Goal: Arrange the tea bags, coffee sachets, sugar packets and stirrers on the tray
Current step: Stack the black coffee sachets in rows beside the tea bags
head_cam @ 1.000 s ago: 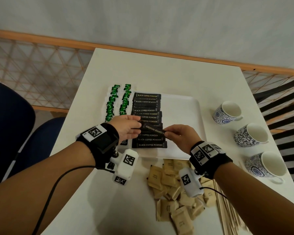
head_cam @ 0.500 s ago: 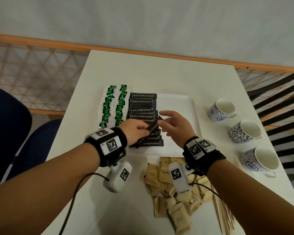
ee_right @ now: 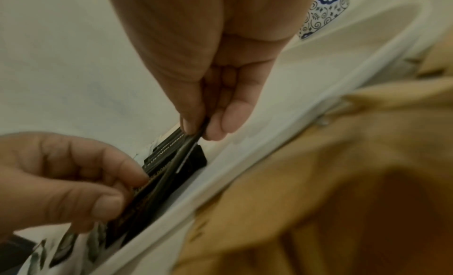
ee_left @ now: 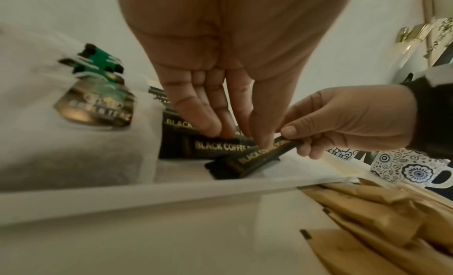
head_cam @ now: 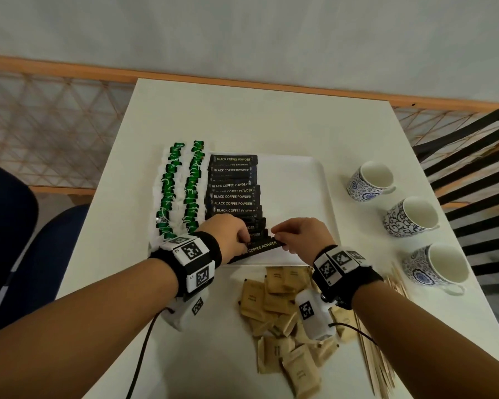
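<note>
A black coffee sachet (head_cam: 264, 247) hangs tilted just over the near end of the white tray (head_cam: 300, 182). My left hand (head_cam: 244, 240) pinches its left part and my right hand (head_cam: 277, 236) pinches its right end (ee_left: 284, 143). In the right wrist view thumb and finger of the right hand (ee_right: 203, 128) close on the sachet's edge (ee_right: 181, 153). A column of coffee sachets (head_cam: 234, 194) lies on the tray's left half. Two columns of green-tagged tea bags (head_cam: 182, 191) lie left of it. Brown sugar packets (head_cam: 283, 312) and wooden stirrers (head_cam: 378, 355) lie on the table nearer me.
Three blue-patterned cups (head_cam: 409, 217) stand along the table's right side. The right half of the tray is bare. A dark chair (head_cam: 473, 168) stands at the right and a blue seat (head_cam: 41, 254) at the left. Cables run from both wrists.
Both hands have brought the sachet from the middle of the column toward me and lowered it at the near end of the tray. It now lies flatter.
</note>
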`<state>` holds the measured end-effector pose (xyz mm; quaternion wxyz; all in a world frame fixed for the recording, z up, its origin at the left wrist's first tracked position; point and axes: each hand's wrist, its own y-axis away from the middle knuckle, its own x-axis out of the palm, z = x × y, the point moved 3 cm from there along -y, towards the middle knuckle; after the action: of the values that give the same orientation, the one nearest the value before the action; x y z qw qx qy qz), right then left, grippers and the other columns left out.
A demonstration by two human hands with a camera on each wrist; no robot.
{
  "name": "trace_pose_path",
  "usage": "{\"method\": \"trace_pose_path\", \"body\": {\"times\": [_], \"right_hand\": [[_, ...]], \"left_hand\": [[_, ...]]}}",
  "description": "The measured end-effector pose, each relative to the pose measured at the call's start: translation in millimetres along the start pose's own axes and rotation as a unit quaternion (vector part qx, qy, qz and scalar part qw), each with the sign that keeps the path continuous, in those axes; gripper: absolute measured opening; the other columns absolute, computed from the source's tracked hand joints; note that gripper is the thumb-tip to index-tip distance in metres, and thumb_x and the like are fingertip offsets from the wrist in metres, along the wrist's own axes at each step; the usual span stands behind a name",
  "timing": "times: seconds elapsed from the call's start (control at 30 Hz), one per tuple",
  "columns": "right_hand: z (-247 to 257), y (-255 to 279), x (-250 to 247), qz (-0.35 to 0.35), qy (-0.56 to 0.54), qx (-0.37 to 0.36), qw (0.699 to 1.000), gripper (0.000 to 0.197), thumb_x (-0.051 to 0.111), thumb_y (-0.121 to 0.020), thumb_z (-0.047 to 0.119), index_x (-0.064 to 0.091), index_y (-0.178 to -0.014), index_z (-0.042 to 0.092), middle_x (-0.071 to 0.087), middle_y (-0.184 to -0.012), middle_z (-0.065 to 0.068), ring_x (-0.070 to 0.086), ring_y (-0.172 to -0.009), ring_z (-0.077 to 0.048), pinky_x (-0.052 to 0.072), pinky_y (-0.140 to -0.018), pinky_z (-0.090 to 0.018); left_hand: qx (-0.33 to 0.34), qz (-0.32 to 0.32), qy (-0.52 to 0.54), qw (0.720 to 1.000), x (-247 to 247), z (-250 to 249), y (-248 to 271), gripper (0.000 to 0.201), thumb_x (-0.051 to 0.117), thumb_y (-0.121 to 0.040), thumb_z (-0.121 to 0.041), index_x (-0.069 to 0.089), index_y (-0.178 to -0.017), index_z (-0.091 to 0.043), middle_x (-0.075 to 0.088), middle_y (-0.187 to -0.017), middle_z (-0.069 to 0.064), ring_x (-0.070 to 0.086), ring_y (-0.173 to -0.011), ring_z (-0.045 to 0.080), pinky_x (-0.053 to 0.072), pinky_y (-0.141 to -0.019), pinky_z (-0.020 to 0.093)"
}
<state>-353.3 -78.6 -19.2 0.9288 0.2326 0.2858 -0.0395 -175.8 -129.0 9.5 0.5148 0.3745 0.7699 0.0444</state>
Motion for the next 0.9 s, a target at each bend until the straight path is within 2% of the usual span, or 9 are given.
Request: {"method": "trace_pose_path", "body": {"times": [0.1,0.17,0.23,0.3,0.43,0.53,0.63,0.77,0.9], "right_hand": [[-0.9,-3.6,1.7,-0.019,-0.027,0.005,0.999,0.013,0.063,-0.086,0.015,0.072,-0.088,0.025,0.069,-0.073,0.005,0.063,-0.065,-0.007,0.054,-0.066,-0.018],[0.0,-4.2,4.9,-0.007,0.019,0.003,1.000,0.008,0.066,-0.085,0.020,0.071,-0.086,0.027,0.068,-0.070,0.006,0.062,-0.064,-0.007,0.053,-0.066,-0.021],[1.7,-2.6,8.9,0.016,0.094,-0.010,0.995,0.002,0.069,-0.082,0.028,0.069,-0.084,0.029,0.064,-0.067,0.010,0.057,-0.063,-0.003,0.044,-0.062,-0.017],[2.8,-1.3,10.2,0.020,0.124,-0.021,0.992,0.005,0.071,-0.080,0.030,0.067,-0.083,0.030,0.061,-0.068,0.011,0.054,-0.065,-0.003,0.040,-0.062,-0.018],[0.8,-2.5,5.8,-0.015,0.092,-0.023,0.995,0.014,0.067,-0.082,0.018,0.063,-0.091,0.029,0.066,-0.083,0.009,0.061,-0.080,-0.007,0.043,-0.067,-0.016],[0.2,-1.6,9.3,-0.018,0.065,-0.016,0.998,0.025,0.064,-0.082,0.013,0.060,-0.099,0.031,0.066,-0.085,0.009,0.063,-0.078,-0.010,0.048,-0.063,-0.019],[0.4,-0.7,16.1,0.000,0.048,-0.017,0.999,0.028,0.062,-0.082,0.013,0.058,-0.102,0.032,0.069,-0.081,0.006,0.066,-0.076,-0.011,0.054,-0.069,-0.026],[1.4,-1.0,17.5,-0.009,0.046,-0.027,0.999,0.026,0.061,-0.082,0.014,0.058,-0.101,0.033,0.069,-0.079,0.006,0.065,-0.075,-0.011,0.053,-0.071,-0.025],[3.5,-5.8,15.7,-0.042,0.032,-0.033,0.998,0.029,0.057,-0.086,0.012,0.056,-0.110,0.030,0.065,-0.088,0.006,0.063,-0.077,-0.012,0.052,-0.071,-0.025]], "left_hand": [[-0.004,-0.001,0.006,1.000,2.8,3.3,-2.0,0.024,0.069,-0.084,-0.028,0.067,-0.108,-0.025,0.060,-0.098,-0.009,0.058,-0.096,0.013,0.046,-0.085,0.024],[-0.003,-0.002,0.003,1.000,4.0,5.4,-4.1,0.022,0.069,-0.083,-0.025,0.067,-0.105,-0.025,0.059,-0.096,-0.008,0.057,-0.094,0.013,0.045,-0.083,0.024],[-0.002,-0.001,-0.003,1.000,5.3,7.0,-5.6,0.021,0.069,-0.083,-0.021,0.067,-0.104,-0.025,0.057,-0.094,-0.009,0.055,-0.091,0.012,0.045,-0.083,0.024],[-0.002,-0.001,-0.007,1.000,6.6,8.2,-6.0,0.021,0.067,-0.083,-0.016,0.066,-0.102,-0.024,0.057,-0.096,-0.008,0.056,-0.092,0.013,0.046,-0.083,0.024],[0.004,-0.013,-0.008,1.000,9.7,11.7,-6.2,0.022,0.065,-0.084,-0.011,0.066,-0.102,-0.023,0.051,-0.098,-0.007,0.056,-0.096,0.015,0.045,-0.082,0.024],[0.006,-0.039,0.004,0.999,11.9,13.6,-6.0,0.022,0.065,-0.084,-0.011,0.065,-0.101,-0.024,0.043,-0.100,-0.007,0.053,-0.096,0.016,0.045,-0.085,0.025],[0.004,-0.051,0.017,0.999,12.5,14.1,-6.3,0.021,0.062,-0.085,-0.011,0.064,-0.101,-0.024,0.043,-0.103,-0.005,0.053,-0.098,0.017,0.046,-0.089,0.028],[0.003,-0.069,0.032,0.997,11.4,15.2,-9.3,0.024,0.058,-0.087,-0.007,0.063,-0.103,-0.024,0.046,-0.109,-0.002,0.052,-0.101,0.018,0.044,-0.091,0.029],[0.010,-0.097,0.041,0.994,11.2,17.0,-13.5,0.031,0.055,-0.087,-0.003,0.061,-0.109,-0.023,0.045,-0.115,-0.001,0.048,-0.108,0.018,0.041,-0.094,0.027]]}}
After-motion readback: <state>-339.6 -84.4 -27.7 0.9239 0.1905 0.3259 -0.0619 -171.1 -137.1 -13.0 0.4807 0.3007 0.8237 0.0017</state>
